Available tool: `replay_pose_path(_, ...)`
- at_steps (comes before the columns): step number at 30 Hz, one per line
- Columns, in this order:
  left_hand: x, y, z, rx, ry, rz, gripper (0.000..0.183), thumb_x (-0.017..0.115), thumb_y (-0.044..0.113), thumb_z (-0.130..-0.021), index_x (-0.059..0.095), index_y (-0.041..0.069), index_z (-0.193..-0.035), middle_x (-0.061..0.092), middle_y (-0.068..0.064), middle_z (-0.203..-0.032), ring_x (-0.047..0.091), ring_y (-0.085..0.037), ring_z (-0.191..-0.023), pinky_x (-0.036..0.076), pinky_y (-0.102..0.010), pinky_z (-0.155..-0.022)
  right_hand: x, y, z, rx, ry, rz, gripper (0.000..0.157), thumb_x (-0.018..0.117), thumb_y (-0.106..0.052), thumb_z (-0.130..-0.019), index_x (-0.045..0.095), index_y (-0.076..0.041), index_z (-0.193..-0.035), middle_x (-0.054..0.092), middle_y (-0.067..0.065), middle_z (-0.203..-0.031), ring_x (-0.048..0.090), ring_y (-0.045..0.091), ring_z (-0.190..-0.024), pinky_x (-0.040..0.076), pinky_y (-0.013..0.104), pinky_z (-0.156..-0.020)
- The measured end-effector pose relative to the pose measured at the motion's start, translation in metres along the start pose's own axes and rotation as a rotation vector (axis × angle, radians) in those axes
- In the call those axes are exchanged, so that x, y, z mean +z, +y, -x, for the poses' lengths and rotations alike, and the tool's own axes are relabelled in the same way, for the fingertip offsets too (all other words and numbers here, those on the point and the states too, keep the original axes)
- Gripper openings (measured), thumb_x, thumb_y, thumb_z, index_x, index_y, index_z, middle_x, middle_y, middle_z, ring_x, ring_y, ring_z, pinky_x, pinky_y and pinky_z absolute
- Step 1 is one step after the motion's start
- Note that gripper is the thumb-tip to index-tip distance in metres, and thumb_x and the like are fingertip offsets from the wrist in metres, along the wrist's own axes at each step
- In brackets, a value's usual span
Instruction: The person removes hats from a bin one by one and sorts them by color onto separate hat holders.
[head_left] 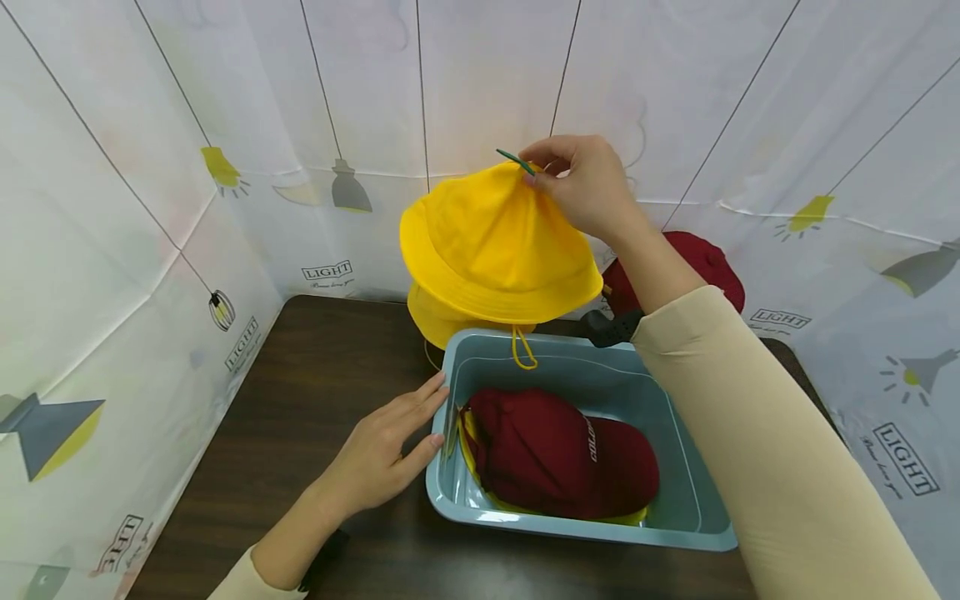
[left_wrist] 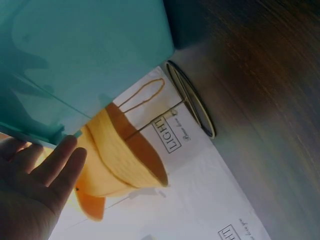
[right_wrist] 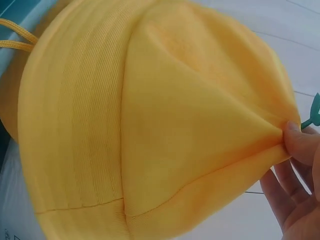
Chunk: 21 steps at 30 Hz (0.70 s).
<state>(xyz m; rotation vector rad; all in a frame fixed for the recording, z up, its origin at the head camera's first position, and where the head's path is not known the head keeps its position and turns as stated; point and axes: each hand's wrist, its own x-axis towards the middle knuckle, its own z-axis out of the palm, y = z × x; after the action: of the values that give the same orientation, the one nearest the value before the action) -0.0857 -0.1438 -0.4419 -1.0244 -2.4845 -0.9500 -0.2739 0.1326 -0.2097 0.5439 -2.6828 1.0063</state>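
Observation:
My right hand [head_left: 588, 183] pinches the crown of a yellow bucket hat [head_left: 487, 242] between thumb and fingers, right beside a green sprout ornament [right_wrist: 314, 112] on its top. From the brim a yellow cord loop [head_left: 525, 350] dangles over the back of a blue-grey plastic bin [head_left: 517, 518]. Below and behind this hat, a second yellow hat [head_left: 431, 321] shows in part. With fingers extended, my left hand [head_left: 382, 446] touches the bin's left rim. Inside the bin lies a maroon cap [head_left: 540, 450] with white lettering, on top of something yellow [head_left: 633, 517].
Another maroon cap [head_left: 708, 271] is at the back right, partly hidden by my right arm. Behind the bin, a thin wire stand [left_wrist: 185, 101] with a ring base is on the dark wooden table [head_left: 300, 400]. Printed white sheeting [head_left: 480, 75] hangs around the table.

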Motion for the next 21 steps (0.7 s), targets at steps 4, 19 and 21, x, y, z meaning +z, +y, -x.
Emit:
replay_pose_path(4,0.000,0.000,0.000,0.000,0.002,-0.003,0.055,0.058,0.028,-0.107,0.049,0.004,-0.156,0.039,-0.005,-0.167,0.051,-0.024,-0.143,0.047,-0.052,-0.111,0.010,0.007,-0.002,0.008,-0.014,-0.019,0.027,0.069,-0.012,-0.102,0.075,-0.008,-0.128,0.074,0.009,-0.119,0.062,0.022,-0.108,0.052,0.033,-0.099)
replay_pose_path(19,0.002,0.000,-0.001,0.008,0.004,0.003,0.055,0.057,0.028,-0.107,0.048,0.004,-0.156,0.039,-0.005,-0.166,0.050,-0.024,-0.144,0.047,-0.052,-0.112,0.041,0.029,-0.003,0.036,-0.051,-0.048,0.027,0.066,-0.006,-0.103,0.074,-0.004,-0.128,0.070,0.011,-0.124,0.061,0.026,-0.110,0.054,0.036,-0.103)
replay_pose_path(21,0.002,0.000,-0.001,0.010,0.006,0.000,0.056,0.057,0.028,-0.107,0.048,0.004,-0.156,0.039,-0.006,-0.166,0.051,-0.024,-0.144,0.047,-0.052,-0.111,0.043,0.031,-0.003,0.032,-0.053,-0.048,0.026,0.066,-0.005,-0.103,0.074,-0.004,-0.128,0.070,0.011,-0.123,0.062,0.026,-0.110,0.055,0.036,-0.102)
